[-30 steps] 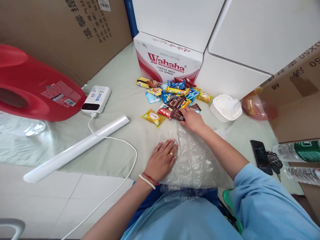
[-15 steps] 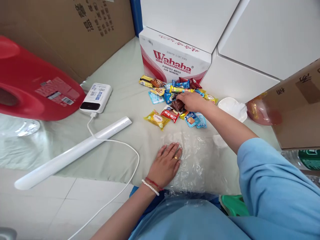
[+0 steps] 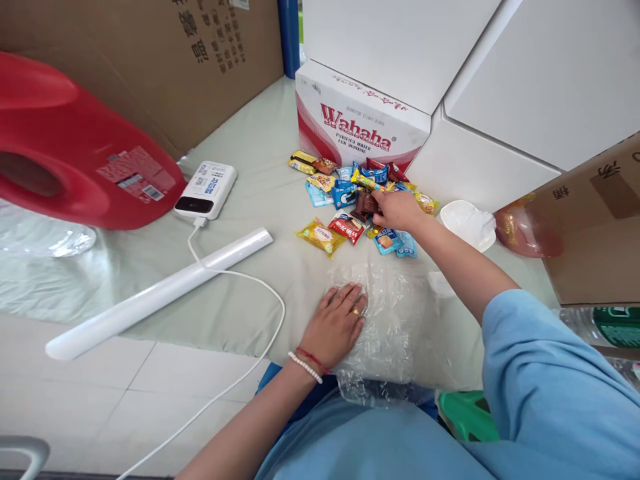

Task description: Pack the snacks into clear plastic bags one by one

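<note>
My left hand (image 3: 336,325) lies flat on a clear plastic bag (image 3: 387,320), its fingers stretched out across the bag's left side. Beyond it, my right hand (image 3: 400,212) is closed at a brown-wrapped snack (image 3: 364,205), with thumb and forefinger at its right edge; the other fingers are partly hidden. Around that snack lies a pile of small packaged snacks: a red-and-white packet (image 3: 349,227), a blue packet (image 3: 344,195) and a yellow stick-shaped packet (image 3: 364,180). Nearer me are a yellow packet (image 3: 321,237) and a blue packet with a biscuit picture (image 3: 387,241).
Behind the pile stands a Wahaha water carton (image 3: 360,123) against white cabinets. A white dish (image 3: 467,223) sits to the right. On the left are a power bank (image 3: 206,189) with a white cable, a long white strip (image 3: 160,293) and a large red jug (image 3: 85,153).
My right hand has shifted slightly right over the pile, uncovering more of the brown-wrapped snack. My left hand stays flat on the bag. The whole view has shifted a little.
</note>
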`<action>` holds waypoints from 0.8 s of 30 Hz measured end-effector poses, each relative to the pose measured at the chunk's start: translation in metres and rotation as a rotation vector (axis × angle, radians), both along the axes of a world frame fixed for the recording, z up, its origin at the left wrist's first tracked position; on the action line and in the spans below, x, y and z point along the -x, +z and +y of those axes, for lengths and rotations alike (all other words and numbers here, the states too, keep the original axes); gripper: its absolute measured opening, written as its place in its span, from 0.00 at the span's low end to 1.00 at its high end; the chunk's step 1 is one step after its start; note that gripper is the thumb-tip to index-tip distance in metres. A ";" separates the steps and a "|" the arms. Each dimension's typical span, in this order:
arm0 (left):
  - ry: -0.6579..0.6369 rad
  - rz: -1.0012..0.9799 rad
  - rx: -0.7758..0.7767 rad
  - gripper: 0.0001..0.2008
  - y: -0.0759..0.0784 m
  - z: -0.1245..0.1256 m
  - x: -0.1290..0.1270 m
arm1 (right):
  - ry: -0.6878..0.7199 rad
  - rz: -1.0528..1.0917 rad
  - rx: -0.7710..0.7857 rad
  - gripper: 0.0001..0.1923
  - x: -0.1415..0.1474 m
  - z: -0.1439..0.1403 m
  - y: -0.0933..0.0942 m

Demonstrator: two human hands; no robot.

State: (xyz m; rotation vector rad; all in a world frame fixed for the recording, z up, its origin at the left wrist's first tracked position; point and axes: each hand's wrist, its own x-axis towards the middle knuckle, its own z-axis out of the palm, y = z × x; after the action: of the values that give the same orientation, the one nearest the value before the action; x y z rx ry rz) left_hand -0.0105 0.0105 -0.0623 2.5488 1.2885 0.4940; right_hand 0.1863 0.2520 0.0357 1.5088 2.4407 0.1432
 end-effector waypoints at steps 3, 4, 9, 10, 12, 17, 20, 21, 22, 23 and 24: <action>0.008 0.003 -0.014 0.21 -0.001 0.000 0.000 | -0.092 0.046 0.036 0.29 -0.011 -0.002 0.001; 0.005 0.005 -0.019 0.21 -0.002 0.000 0.000 | -0.116 0.087 0.056 0.28 -0.014 -0.002 0.001; -0.006 0.020 -0.045 0.21 -0.006 0.000 -0.001 | -0.414 0.447 0.337 0.17 -0.030 0.004 0.001; -0.003 0.022 -0.047 0.21 -0.007 0.000 -0.001 | -0.514 0.497 0.395 0.17 -0.035 0.006 0.001; 0.004 0.023 -0.045 0.21 -0.007 0.000 -0.001 | -0.665 0.539 0.424 0.16 -0.047 0.008 0.002; 0.006 0.014 -0.026 0.21 -0.006 0.001 -0.001 | -0.673 0.424 0.014 0.22 -0.065 0.001 0.005; 0.001 0.007 -0.019 0.21 -0.003 0.001 0.000 | -0.590 0.321 -0.152 0.30 -0.051 -0.014 0.004; 0.000 0.003 -0.012 0.21 -0.002 0.001 0.000 | -0.560 0.287 -0.146 0.30 -0.044 -0.019 0.001; -0.002 0.000 -0.002 0.21 -0.001 0.001 0.000 | -0.531 0.250 -0.114 0.30 -0.036 -0.023 -0.002; -0.002 -0.002 0.010 0.21 0.000 0.001 0.000 | -0.505 0.214 -0.070 0.30 -0.028 -0.026 -0.006; -0.002 -0.005 0.020 0.21 0.001 0.001 0.001 | -0.484 0.182 -0.026 0.30 -0.022 -0.029 -0.010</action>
State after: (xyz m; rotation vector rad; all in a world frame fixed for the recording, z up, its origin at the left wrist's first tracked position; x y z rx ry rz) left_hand -0.0110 0.0110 -0.0613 2.5303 1.2819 0.4846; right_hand 0.2082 0.2231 0.0259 2.1529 2.1222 -0.0619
